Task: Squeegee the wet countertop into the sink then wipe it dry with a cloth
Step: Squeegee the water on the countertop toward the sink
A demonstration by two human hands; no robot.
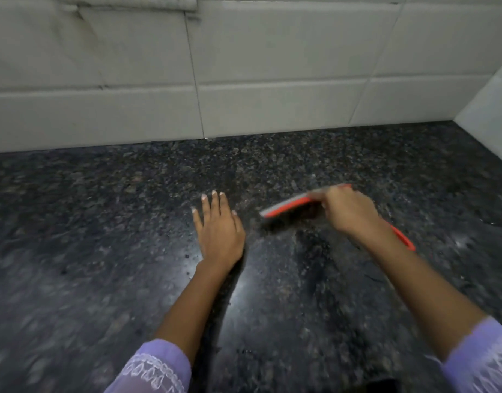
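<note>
A: Where is the squeegee (289, 207) right now?

B: Right of the frame's centre, low over the dark speckled bench (102, 222). Its blade end, red with a grey strip along the top edge, points toward the middle of the frame. The red handle pokes out past the wrist toward the right edge. The whole tool is blurred, so I cannot tell whether the blade actually touches the stone.

A: And the hands?

B: The right hand (347, 209) has its fingers curled over the squeegee near the blade and grips it. The left hand (218, 228) lies flat in the centre of the frame, fingers straight and slightly spread, palm down on the bench, holding nothing. It sits just beside the blade's tip, with a gap between them.

A: Does the surface look wet?

B: It shines in the lower middle of the frame, between the two forearms, and there is a pale glint near the right edge. Blur makes it hard to say more.

A: Anything else around?

B: White wall tiles (272, 66) fill the upper half of the frame and turn a corner at the upper right. Lilac sleeves (156, 367) with white lace trim show at the bottom left and bottom right.
</note>
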